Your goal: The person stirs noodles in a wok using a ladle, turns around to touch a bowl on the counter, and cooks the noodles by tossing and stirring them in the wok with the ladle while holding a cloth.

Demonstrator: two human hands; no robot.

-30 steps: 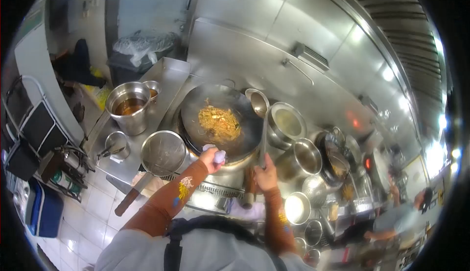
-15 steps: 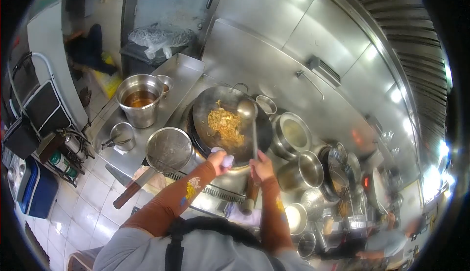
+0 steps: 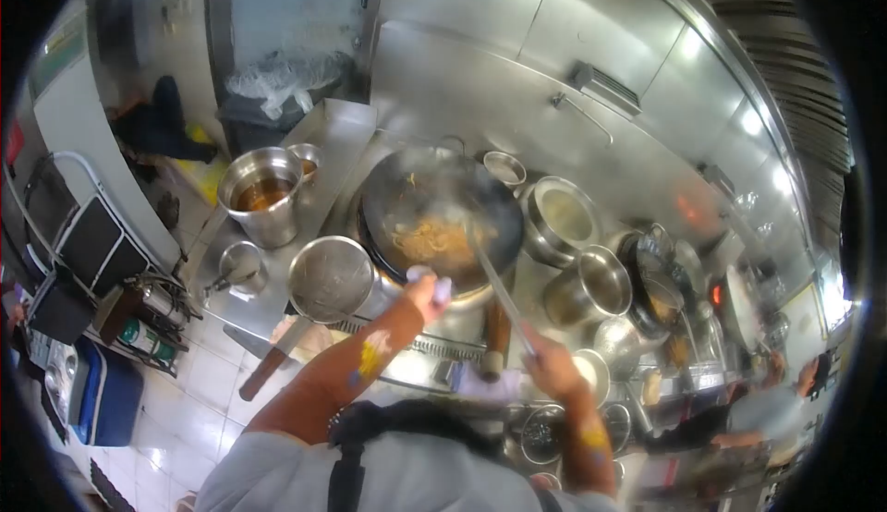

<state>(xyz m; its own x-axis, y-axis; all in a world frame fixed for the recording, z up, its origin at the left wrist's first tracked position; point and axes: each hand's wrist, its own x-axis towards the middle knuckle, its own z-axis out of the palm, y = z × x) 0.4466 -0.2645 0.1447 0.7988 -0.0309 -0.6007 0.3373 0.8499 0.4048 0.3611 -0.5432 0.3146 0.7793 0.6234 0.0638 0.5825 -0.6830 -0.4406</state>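
Note:
A big dark wok (image 3: 393, 188) sits on the burner, with steaming noodles (image 3: 430, 239) in its lower part. My left hand (image 3: 423, 298) is closed on a folded light purple cloth (image 3: 443, 291) at the wok's near rim; whether the rim is pinched inside the cloth is hidden. My right hand (image 3: 556, 371), to the right of the wok, grips the end of a long-handled metal ladle (image 3: 501, 290). The ladle slants up and left into the wok, its bowl blurred among noodles and steam.
Left of the wok are a strainer (image 3: 331, 281) with a wooden handle, a pot of brown liquid (image 3: 263, 200) and a small pot (image 3: 243, 267). Metal pots (image 3: 589, 283) crowd the right side. Another purple cloth (image 3: 485, 384) lies at the front. A person (image 3: 762, 412) stands at far right.
My right hand has drawn back right and toward me, bringing the ladle's bowl from the wok's upper right down into the noodles. The noodles have shifted nearer me; more steam rises.

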